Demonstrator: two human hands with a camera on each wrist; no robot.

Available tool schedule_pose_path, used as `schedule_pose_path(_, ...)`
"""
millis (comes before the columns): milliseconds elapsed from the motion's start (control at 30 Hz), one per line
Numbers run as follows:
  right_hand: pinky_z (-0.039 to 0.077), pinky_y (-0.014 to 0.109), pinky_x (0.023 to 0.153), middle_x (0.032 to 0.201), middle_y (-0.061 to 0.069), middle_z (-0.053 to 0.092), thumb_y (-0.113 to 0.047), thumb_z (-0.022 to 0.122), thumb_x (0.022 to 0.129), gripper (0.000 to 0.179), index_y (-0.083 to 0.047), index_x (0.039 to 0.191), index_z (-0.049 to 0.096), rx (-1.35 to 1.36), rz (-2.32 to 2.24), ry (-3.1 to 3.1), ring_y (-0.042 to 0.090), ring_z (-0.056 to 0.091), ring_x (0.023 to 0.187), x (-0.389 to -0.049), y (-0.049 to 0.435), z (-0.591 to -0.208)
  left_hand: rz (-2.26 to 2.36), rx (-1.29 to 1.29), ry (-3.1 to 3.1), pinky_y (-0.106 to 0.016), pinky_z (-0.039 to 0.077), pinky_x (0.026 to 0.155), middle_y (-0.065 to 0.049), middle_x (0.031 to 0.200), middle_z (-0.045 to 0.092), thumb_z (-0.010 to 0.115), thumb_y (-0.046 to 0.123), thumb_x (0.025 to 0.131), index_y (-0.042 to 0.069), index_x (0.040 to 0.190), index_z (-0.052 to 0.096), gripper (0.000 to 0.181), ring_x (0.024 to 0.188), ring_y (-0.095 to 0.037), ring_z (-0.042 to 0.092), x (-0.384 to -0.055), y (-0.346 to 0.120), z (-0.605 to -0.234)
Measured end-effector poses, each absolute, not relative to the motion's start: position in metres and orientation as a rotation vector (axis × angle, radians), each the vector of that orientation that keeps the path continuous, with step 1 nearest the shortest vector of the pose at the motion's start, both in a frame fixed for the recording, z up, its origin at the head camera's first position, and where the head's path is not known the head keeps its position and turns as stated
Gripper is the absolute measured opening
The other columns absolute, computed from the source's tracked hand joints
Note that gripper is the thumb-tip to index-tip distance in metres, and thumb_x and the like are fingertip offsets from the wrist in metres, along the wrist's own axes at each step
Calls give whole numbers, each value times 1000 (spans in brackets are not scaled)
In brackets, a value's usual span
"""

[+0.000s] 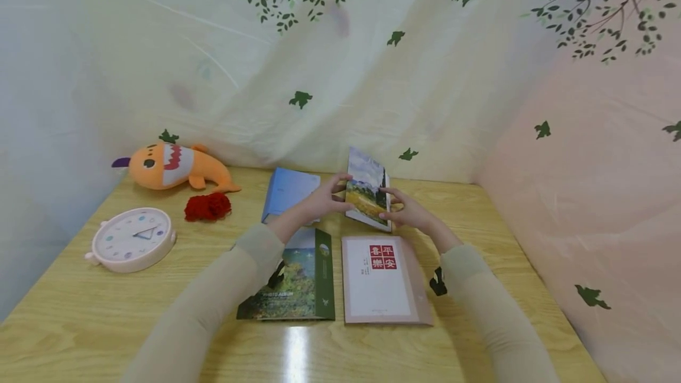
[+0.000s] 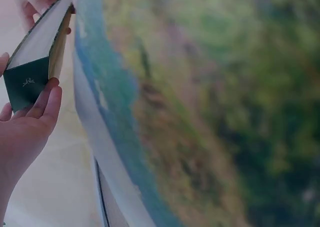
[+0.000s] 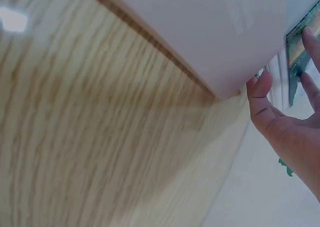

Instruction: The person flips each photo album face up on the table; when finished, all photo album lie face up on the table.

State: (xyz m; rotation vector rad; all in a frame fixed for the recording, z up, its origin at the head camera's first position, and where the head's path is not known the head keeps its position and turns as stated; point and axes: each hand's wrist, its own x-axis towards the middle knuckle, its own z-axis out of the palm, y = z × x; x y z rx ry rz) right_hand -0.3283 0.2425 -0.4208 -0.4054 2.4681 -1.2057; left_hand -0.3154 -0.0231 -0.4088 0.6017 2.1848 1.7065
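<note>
A thick photo album (image 1: 366, 191) with a painted landscape cover is held tilted up between both hands at the back of the table. My left hand (image 1: 326, 198) grips its left edge; in the left wrist view those fingers (image 2: 47, 104) wrap near its dark green end (image 2: 25, 84), which bears a small bird mark. On the opposite edge, my right hand (image 1: 412, 213) holds it with thumb and fingers spread. Nearer me lie a second album (image 1: 298, 282) with a green band and a pink-bordered book (image 1: 380, 288) with red square characters.
Behind the left hand stands a blue box-like book (image 1: 289, 188). Farther left are an orange plush shark (image 1: 181, 167), a bundle of red yarn (image 1: 207, 207) and a pale pink clock (image 1: 133, 240). A leaf-printed curtain (image 1: 330, 129) borders the wooden table (image 1: 213, 341).
</note>
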Motion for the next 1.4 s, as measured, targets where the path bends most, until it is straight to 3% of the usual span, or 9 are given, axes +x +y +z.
schedule_pose_path(333,49,36,62,145,26,27,-22,70,86,77,-20,150,27,-416,-1114,2461,13,45,59,-330,249,-421,1487,676,2338,-42,40,104,-12,153,28,70,22,86,15,150,24,79,133,-30,39,-323,-28,-423)
schedule_pose_path(567,52,36,71,147,24,26,-25,71,85,76,-21,149,30,-414,-1043,2502,28,61,95,-330,253,-422,1373,684,2414,-40,41,104,-12,153,28,71,21,86,10,150,23,81,131,-31,42,-321,-26,-425)
schedule_pose_path(700,49,45,90,148,25,26,-28,72,85,76,-21,148,31,-429,-991,2545,41,51,117,-333,254,-424,1333,644,2449,-42,39,105,-12,153,28,71,22,86,11,151,23,81,133,-31,39,-319,-23,-425)
schedule_pose_path(800,42,50,98,149,23,27,-28,72,84,75,-19,147,34,-454,-965,2557,39,44,125,-335,252,-425,1295,624,2472,-42,38,105,-12,153,28,71,23,86,10,150,24,81,133,-31,39,-317,-22,-424)
schedule_pose_path(933,46,39,79,119,21,49,-26,73,84,73,-15,146,37,-481,-953,2519,27,51,93,-337,248,-424,1241,604,2492,-43,38,105,-13,151,30,72,23,85,6,149,26,81,131,-33,40,-315,-22,-423)
schedule_pose_path(1000,41,33,66,98,17,49,-25,73,84,71,-13,145,38,-486,-932,2515,20,44,74,-337,246,-423,1202,597,2505,-43,39,104,-15,150,32,72,23,85,5,148,27,81,130,-33,42,-315,-22,-422)
schedule_pose_path(1067,36,31,61,91,15,46,-25,73,84,71,-11,145,39,-493,-887,2538,18,37,68,-337,244,-422,1167,595,2513,-43,39,104,-15,150,33,72,24,85,5,148,27,80,129,-34,43,-314,-22,-423)
schedule_pose_path(1233,38,30,63,132,22,45,-27,71,85,72,-9,146,36,-551,-795,2576,18,41,72,-335,241,-420,1122,591,2511,-44,39,104,-14,150,33,72,25,85,7,148,28,79,130,-34,42,-315,-24,-425)
schedule_pose_path(1400,44,33,71,142,24,38,-28,70,86,75,-10,148,31,-572,-781,2564,22,51,83,-332,244,-419,1055,621,2543,-44,39,104,-13,150,34,71,30,86,9,148,29,78,131,-32,41,-313,-28,-424)
